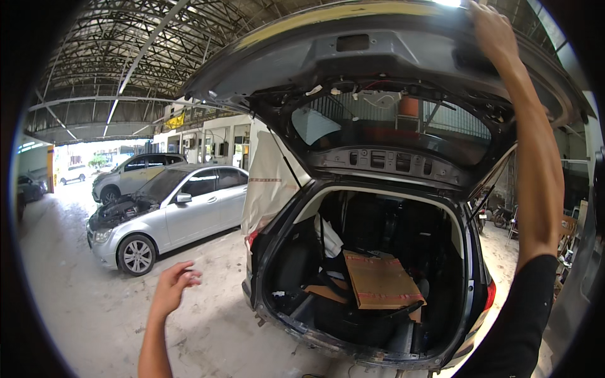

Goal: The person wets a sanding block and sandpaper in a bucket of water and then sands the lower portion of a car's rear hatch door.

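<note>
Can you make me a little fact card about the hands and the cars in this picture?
Right hand: up at the edge of the tailgate; I can't tell how tightly it grips
Left hand: in the air, fingers loosely bent, holding nothing
Tailgate: raised, with its window in place
Cargo area: a brown cardboard piece lies inside
Silver car: to the left, engine showing

The head view faces the raised tailgate (403, 70) closely.
</note>
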The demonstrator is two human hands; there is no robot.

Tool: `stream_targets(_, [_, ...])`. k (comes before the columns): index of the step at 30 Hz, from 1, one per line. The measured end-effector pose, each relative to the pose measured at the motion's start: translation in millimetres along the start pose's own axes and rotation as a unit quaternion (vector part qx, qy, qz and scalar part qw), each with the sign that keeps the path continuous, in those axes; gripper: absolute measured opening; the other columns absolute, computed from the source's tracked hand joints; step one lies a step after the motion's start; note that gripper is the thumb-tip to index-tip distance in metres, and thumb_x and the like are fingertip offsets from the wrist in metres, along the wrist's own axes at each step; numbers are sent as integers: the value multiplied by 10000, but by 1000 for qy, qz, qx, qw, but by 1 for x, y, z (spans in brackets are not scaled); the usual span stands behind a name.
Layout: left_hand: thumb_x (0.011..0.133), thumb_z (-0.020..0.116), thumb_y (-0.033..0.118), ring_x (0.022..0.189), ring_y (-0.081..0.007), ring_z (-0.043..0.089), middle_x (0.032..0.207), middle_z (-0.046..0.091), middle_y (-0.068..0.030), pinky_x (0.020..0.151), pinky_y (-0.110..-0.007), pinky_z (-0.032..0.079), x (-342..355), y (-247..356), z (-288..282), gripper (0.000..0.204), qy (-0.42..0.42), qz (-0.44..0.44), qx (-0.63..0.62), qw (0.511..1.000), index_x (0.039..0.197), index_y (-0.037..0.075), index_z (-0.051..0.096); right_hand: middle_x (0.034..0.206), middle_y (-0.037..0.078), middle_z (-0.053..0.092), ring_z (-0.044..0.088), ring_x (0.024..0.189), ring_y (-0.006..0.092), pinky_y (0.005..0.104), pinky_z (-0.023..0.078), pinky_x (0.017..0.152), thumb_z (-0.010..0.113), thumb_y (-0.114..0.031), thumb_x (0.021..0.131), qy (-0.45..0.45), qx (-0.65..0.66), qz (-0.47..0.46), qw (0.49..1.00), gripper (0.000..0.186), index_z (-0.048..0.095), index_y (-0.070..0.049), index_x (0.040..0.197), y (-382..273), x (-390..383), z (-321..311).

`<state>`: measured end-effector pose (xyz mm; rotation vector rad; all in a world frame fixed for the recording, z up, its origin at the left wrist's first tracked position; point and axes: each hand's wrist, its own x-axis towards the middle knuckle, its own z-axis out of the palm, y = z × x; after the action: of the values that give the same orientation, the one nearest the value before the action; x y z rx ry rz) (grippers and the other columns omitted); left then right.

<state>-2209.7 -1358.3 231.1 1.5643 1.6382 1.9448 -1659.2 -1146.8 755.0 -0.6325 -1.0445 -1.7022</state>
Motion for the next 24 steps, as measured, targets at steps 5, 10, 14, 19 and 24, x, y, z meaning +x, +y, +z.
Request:
stream_targets(5, [987, 532, 151, 929, -234, 694, 1122, 678, -205, 823, -321, 541, 41, -3, 42, 394, -34, 58, -103, 992, 1310, -73, 504, 1125, 166, 657, 614, 1077, 356, 414, 482, 902, 478, -111, 980, 38, 93, 41, 994, 219, 621, -30, 1124, -44, -88, -90])
stream_targets(10, [1027, 458, 284, 968, -289, 691, 1164, 652, -227, 825, -358, 561, 74, -13, 47, 503, 62, 15, -275, 959, 1392, -59, 413, 1139, 226, 627, 618, 1045, 354, 463, 453, 984, 511, -234, 992, -113, 6, 66, 991, 366, 553, 33, 1238, -87, -180, -202])
stream_targets(14, [1007, 444, 486, 1042, -316, 654, 1177, 635, -229, 865, -436, 541, 97, -26, 38, 665, 132, -25, -405, 905, 1382, -61, 397, 1229, 151, 652, 634, 1106, 292, 354, 497, 960, 500, 69, 942, -105, 81, 64, 989, 330, 604, 48, 1255, -108, -251, -266])
stream_targets(19, [981, 462, 495, 1089, -309, 629, 1213, 626, -190, 920, -481, 507, 116, -33, 6, 601, 169, -91, -419, 887, 1304, -11, 483, 1237, 110, 660, 632, 1124, 265, 366, 482, 950, 555, -14, 960, -159, 66, 122, 977, 287, 605, -15, 1243, -150, -356, -324])
stream_targets(24, [969, 568, 244, 1124, -284, 616, 1260, 615, -145, 957, -444, 502, 102, -97, 26, 421, 193, -95, -481, 850, 1317, 16, 502, 1213, 140, 646, 616, 1132, 306, 412, 478, 998, 602, -47, 958, -103, 131, 135, 977, 253, 578, -11, 1207, -207, -412, -364])
